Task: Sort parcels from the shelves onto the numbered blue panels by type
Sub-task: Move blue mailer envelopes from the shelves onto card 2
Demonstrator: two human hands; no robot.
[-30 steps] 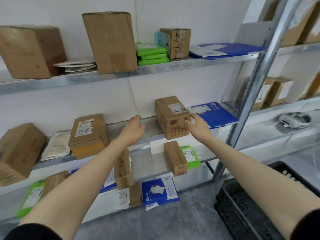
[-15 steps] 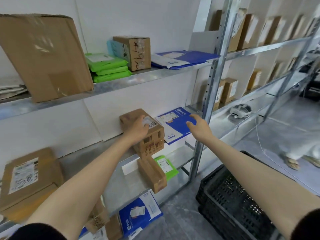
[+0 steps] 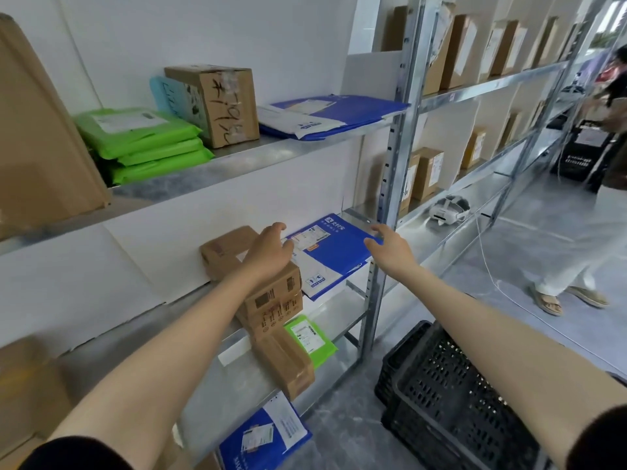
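left hand point(image 3: 268, 254) over cardboard box point(image 3: 271, 300), fingers loosely spread, right hand point(image 3: 388, 247) at blue mailer point(image 3: 334, 256) edge, fingers relaxed, holding nothing

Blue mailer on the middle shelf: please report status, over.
Left hand open over the box, right hand open at the mailer right edge. Mailer lies flat, not gripped. Box close on its left, steel post on its right.

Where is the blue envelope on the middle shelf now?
Head view, centre: the blue envelope lies flat on the middle shelf, between the brown box under the left hand and the metal post, the right hand at its right edge.
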